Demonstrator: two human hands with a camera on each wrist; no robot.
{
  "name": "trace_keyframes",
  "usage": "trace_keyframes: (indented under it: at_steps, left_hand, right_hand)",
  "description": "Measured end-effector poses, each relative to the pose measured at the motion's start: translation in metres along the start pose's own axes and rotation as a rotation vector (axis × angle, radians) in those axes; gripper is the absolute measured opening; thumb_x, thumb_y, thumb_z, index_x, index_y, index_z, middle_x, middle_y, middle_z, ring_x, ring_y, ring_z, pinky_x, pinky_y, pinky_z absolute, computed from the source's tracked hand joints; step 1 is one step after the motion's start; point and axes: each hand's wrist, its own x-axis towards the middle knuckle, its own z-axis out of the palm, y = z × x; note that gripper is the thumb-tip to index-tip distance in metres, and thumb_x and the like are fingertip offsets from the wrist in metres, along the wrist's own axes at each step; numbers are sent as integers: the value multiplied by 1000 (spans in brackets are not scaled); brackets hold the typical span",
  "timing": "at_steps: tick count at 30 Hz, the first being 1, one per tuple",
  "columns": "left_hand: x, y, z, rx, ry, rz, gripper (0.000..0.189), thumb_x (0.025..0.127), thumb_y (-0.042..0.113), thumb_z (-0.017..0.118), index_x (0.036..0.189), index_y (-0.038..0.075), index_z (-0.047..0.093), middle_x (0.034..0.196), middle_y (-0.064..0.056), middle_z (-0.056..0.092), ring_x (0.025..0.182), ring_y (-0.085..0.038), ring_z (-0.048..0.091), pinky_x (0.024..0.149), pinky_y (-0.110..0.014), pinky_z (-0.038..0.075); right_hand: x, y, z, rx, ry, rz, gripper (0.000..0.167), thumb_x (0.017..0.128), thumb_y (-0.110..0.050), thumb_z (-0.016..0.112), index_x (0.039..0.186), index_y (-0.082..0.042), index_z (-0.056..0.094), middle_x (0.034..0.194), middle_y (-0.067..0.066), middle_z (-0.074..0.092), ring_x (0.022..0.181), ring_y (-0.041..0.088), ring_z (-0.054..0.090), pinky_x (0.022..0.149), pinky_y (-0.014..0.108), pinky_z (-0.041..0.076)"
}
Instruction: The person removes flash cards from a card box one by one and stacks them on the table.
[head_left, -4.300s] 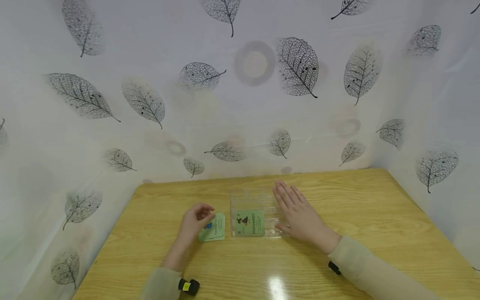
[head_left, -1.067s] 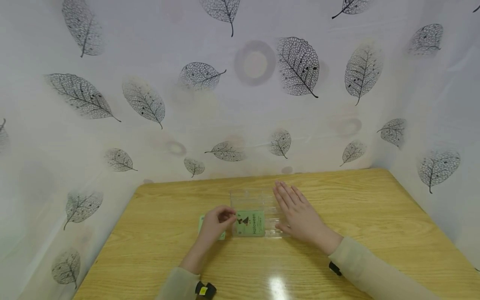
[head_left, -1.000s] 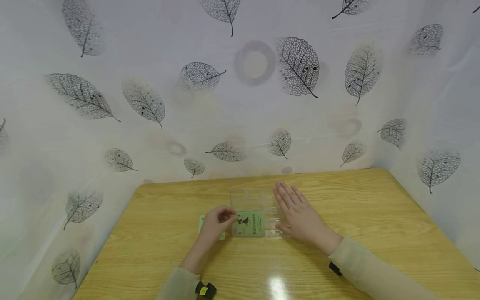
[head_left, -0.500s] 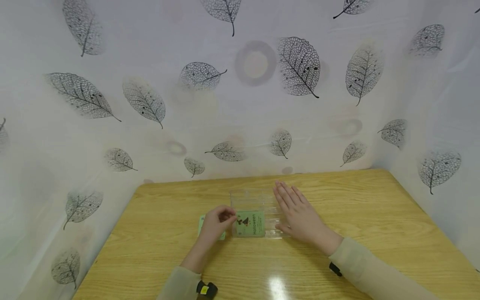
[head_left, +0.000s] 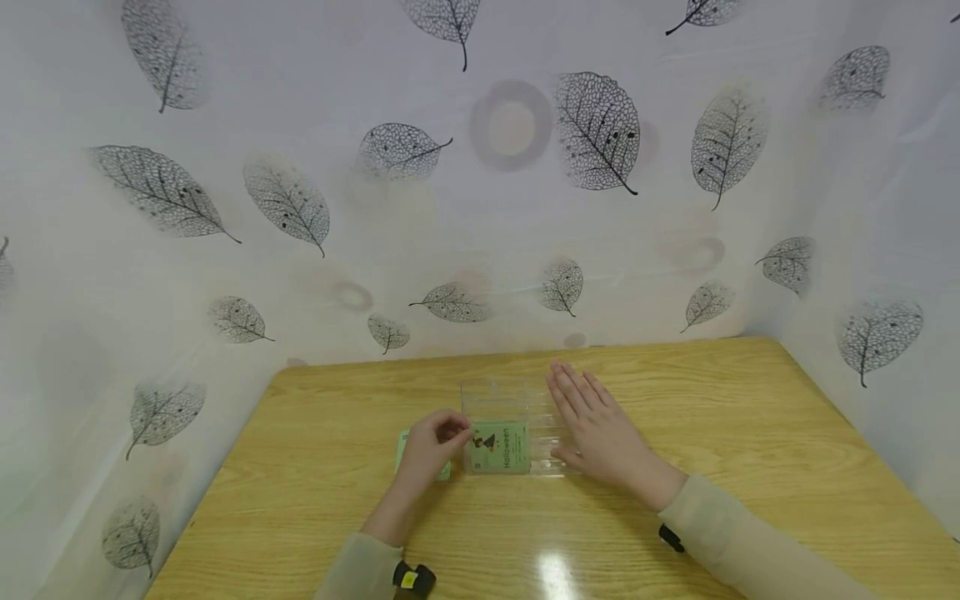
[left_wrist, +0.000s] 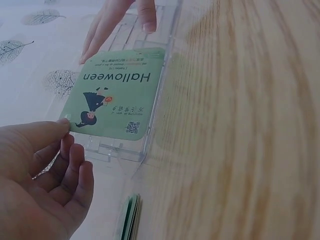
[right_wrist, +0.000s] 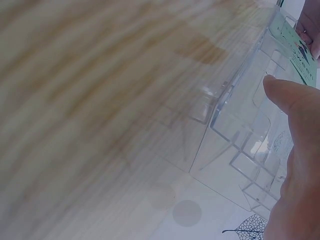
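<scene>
My left hand [head_left: 431,450] pinches the corner of a green Halloween card [head_left: 502,447] between thumb and fingers, best seen in the left wrist view. That card [left_wrist: 115,92] lies over the near left part of a clear plastic holder [head_left: 495,402] with raised dividers. On the holder's right side my right hand [head_left: 600,429] rests with its fingers straight. The right wrist view shows its thumb against the clear plastic holder [right_wrist: 235,140]. Partly hidden under my left wrist, a small stack of green cards [left_wrist: 130,217] lies left of the holder.
Everything stands on a wood-grain table [head_left: 675,400]. A pale curtain printed with leaves [head_left: 450,208] surrounds the table at the back and sides. A black wrist strap [head_left: 414,577] is on the left wrist.
Since the oldest frame, my left hand has moved right, from the card stack to the Halloween card's edge. In the last half second the card shifts slightly left. My right hand stays put.
</scene>
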Motion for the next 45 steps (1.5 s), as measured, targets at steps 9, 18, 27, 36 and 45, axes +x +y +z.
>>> trace_keyframes:
  at_steps: [9, 18, 27, 36, 45]
  left_hand:
    - [-2, 1, 0, -11, 17, 4, 5, 94, 1, 78, 98, 3, 76, 93, -9, 75, 81, -6, 62, 73, -16, 55]
    - [-2, 0, -1, -9, 16, 13, 6, 94, 1, 78, 99, 2, 76, 94, -11, 76, 81, -6, 64, 74, -16, 56]
    - [-1, -1, -4, -22, 37, 18, 8, 94, 3, 78, 101, 2, 76, 97, -13, 77, 84, -8, 66, 76, -16, 57]
    - [-2, 0, -4, -60, 38, 15, 6, 94, 2, 77, 100, 3, 76, 95, -12, 77, 80, -5, 64, 74, -16, 55]
    - [-1, 3, -4, -71, 58, 14, 5, 96, 2, 76, 100, 2, 75, 96, -13, 77, 83, -10, 67, 75, -17, 57]
  right_hand:
    - [0, 1, 2, 6, 21, -6, 112, 91, -65, 72, 165, 4, 23, 177, 22, 15, 164, 39, 19, 134, 55, 19]
    - [0, 1, 2, -11, 28, -10, 112, 91, -66, 71, 165, 3, 24, 176, 22, 16, 163, 39, 23, 134, 54, 21]
    - [0, 1, 1, 11, 24, -6, 112, 91, -64, 72, 166, 3, 23, 177, 22, 15, 164, 39, 21, 134, 54, 18]
    - [0, 0, -1, 5, 17, -5, 112, 92, -64, 72, 166, 4, 23, 176, 22, 15, 163, 39, 23, 134, 54, 18]
    - [0, 2, 3, 7, 33, -6, 113, 91, -64, 73, 166, 3, 23, 177, 21, 15, 163, 39, 23, 134, 54, 19]
